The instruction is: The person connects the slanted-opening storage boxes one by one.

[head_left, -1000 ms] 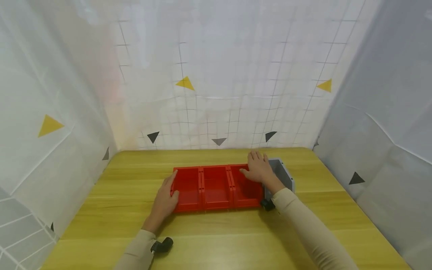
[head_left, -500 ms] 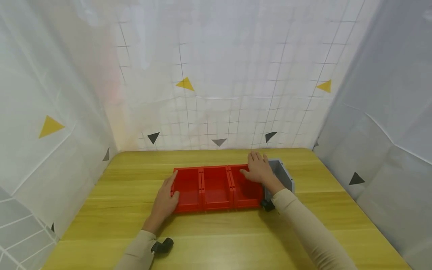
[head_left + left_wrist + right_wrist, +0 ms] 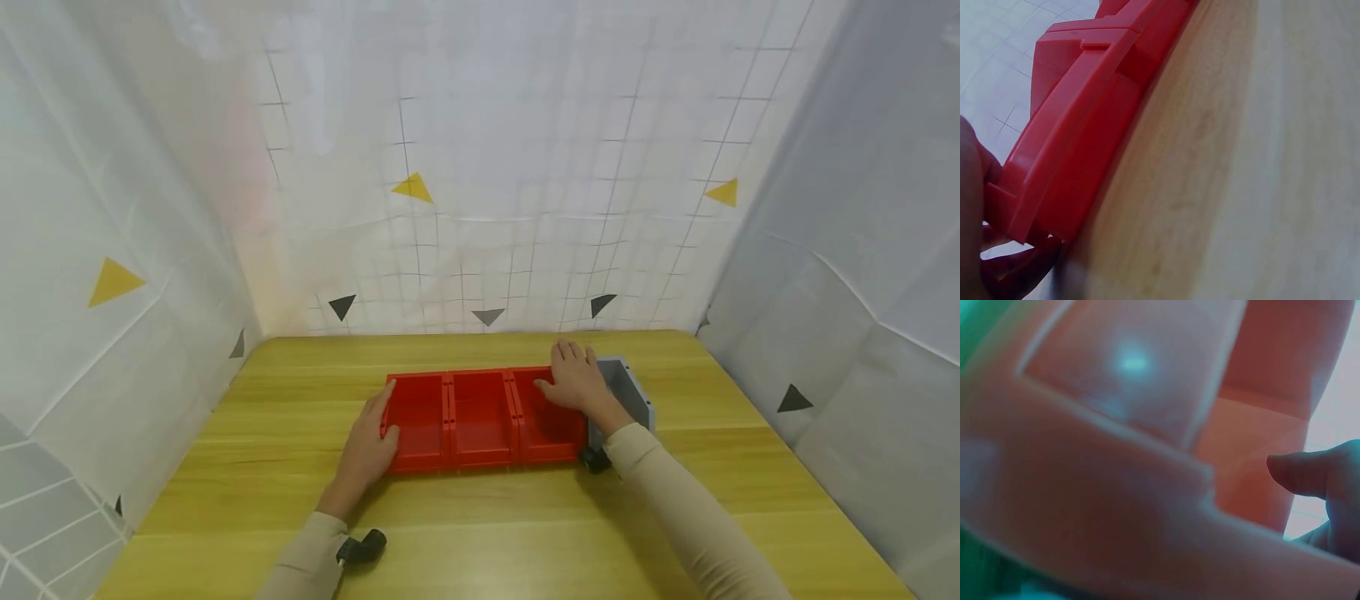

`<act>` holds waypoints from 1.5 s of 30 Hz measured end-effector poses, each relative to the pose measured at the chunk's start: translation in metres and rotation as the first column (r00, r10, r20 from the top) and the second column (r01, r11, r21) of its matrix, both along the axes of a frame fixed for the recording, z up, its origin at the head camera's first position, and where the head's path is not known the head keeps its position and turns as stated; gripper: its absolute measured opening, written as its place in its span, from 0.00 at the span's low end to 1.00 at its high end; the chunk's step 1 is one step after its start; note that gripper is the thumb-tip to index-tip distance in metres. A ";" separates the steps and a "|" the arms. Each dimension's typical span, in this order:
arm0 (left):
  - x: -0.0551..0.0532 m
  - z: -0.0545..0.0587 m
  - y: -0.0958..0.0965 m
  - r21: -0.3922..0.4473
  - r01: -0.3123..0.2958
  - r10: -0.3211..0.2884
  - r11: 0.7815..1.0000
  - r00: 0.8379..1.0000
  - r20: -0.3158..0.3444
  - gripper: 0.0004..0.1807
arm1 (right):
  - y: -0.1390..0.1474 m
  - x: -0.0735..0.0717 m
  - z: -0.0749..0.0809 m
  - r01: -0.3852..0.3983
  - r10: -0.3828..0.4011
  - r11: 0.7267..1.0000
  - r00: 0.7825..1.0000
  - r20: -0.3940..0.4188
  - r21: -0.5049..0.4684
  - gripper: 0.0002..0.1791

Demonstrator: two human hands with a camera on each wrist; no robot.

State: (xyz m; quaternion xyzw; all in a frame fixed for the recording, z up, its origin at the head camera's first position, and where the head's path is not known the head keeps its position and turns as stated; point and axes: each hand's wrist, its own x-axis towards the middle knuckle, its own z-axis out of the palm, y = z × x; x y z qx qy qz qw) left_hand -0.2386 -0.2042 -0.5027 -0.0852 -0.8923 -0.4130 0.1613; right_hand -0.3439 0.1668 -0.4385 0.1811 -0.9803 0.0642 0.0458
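A row of red plastic bins stands on the wooden table: a left red bin, a middle red bin and a right red bin. Against the right one sits a grey bin, partly hidden by the right arm. My left hand grips the left red bin's outer wall, thumb over the rim; the left wrist view shows the red corner between thumb and fingers. My right hand lies over the join of the right red and grey bins, fingers stretched toward the far rim, thumb spread over the red bin.
Wooden table extends around the bins. White sheeting with grid lines and coloured triangles rises behind and at both sides. A black wrist camera projects from the left sleeve, another from the right.
My right hand and the far edge of the grey bin have shifted very slightly toward me. The left hand and the red bins look almost unchanged.
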 end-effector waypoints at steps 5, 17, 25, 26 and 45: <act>-0.001 -0.001 0.001 0.002 0.000 0.000 1.000 1.000 -0.020 0.41 | 0.001 0.000 -0.003 -0.011 0.011 1.000 1.000 -0.005 -0.007 0.47; 0.000 -0.005 0.001 0.006 0.006 -0.006 1.000 1.000 -0.017 0.42 | 0.002 0.002 -0.009 0.002 -0.002 1.000 1.000 0.000 -0.001 0.47; 0.001 -0.007 0.000 0.004 -0.001 0.001 1.000 1.000 -0.005 0.42 | 0.001 0.002 -0.011 -0.007 0.006 1.000 1.000 0.012 0.008 0.47; 0.001 -0.007 0.000 0.004 -0.003 0.003 1.000 1.000 -0.005 0.42 | 0.001 0.002 -0.011 -0.007 0.006 1.000 1.000 0.010 0.006 0.47; -0.001 -0.004 0.000 0.003 -0.005 0.006 1.000 1.000 -0.005 0.42 | 0.001 -0.002 -0.015 -0.006 0.006 1.000 1.000 0.006 -0.006 0.47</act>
